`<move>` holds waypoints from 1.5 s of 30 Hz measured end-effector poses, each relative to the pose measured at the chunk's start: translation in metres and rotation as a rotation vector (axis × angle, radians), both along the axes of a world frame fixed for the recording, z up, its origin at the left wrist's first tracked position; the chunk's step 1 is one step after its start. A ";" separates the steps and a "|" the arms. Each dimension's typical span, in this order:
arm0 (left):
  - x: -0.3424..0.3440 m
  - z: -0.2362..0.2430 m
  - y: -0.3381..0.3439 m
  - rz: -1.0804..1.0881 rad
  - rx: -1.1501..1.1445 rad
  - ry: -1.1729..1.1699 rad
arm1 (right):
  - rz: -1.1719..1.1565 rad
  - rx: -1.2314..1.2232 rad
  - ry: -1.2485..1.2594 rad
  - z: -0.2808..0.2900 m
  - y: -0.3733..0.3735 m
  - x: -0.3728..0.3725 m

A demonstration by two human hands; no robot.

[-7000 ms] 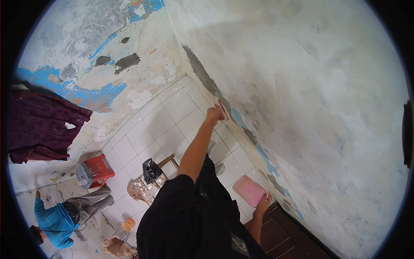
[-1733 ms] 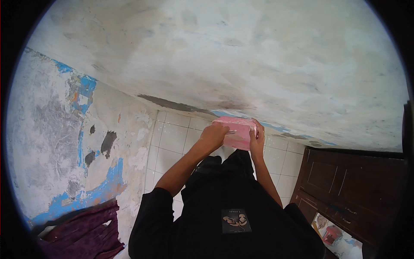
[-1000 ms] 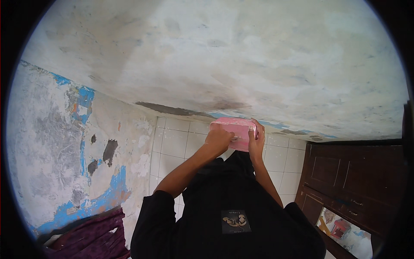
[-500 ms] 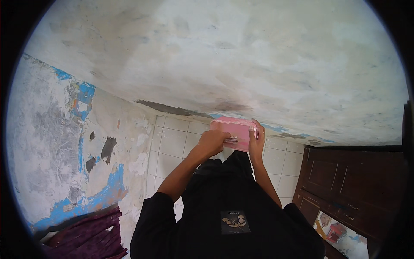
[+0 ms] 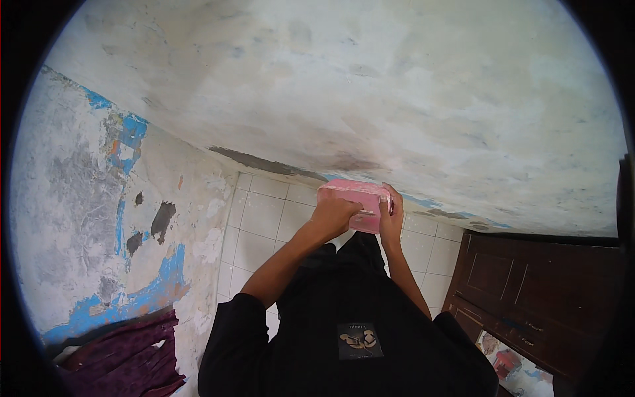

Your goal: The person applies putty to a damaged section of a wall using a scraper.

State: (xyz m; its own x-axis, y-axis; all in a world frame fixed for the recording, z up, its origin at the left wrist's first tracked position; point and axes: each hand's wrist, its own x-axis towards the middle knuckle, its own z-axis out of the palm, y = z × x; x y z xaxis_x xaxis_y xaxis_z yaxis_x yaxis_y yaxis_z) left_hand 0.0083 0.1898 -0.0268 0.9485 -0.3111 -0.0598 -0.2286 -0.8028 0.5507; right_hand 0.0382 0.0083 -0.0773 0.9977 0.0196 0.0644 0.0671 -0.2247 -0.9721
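A pink plastic tub (image 5: 368, 203), its rim smeared with whitish paste, is held in front of my body close to the wall. My right hand (image 5: 391, 213) grips its right side, with the thumb over the rim. My left hand (image 5: 334, 217) is closed and reaches over the tub's left part. From its fingers a thin flat tool (image 5: 365, 212) sticks out inside the tub; its handle is hidden, so I cannot tell its exact kind.
Ahead rises a patchy whitish wall (image 5: 397, 99). On the left, another wall (image 5: 73, 198) has peeling blue paint above a purple cloth (image 5: 126, 357). A dark wooden cabinet (image 5: 529, 284) stands at the right, and white floor tiles (image 5: 254, 245) lie below.
My left hand has moved slightly to the right, deeper over the tub, and covers more of the thin tool. The right hand keeps its hold on the tub.
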 end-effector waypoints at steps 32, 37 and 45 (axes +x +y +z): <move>-0.004 0.005 -0.004 -0.008 -0.089 0.005 | -0.042 0.101 0.122 -0.004 -0.017 0.003; -0.002 0.010 -0.009 -0.019 -0.068 0.025 | -0.050 0.039 0.012 -0.008 -0.021 0.004; -0.001 0.009 -0.011 -0.033 -0.135 0.008 | -0.066 0.052 0.005 -0.012 -0.027 0.005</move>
State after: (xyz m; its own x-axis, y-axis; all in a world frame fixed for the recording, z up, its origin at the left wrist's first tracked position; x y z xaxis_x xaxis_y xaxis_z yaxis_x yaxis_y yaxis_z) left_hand 0.0070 0.1792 -0.0180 0.9372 -0.3480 -0.0227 -0.2491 -0.7136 0.6548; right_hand 0.0432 -0.0183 -0.0898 0.9971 -0.0496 0.0582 0.0485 -0.1772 -0.9830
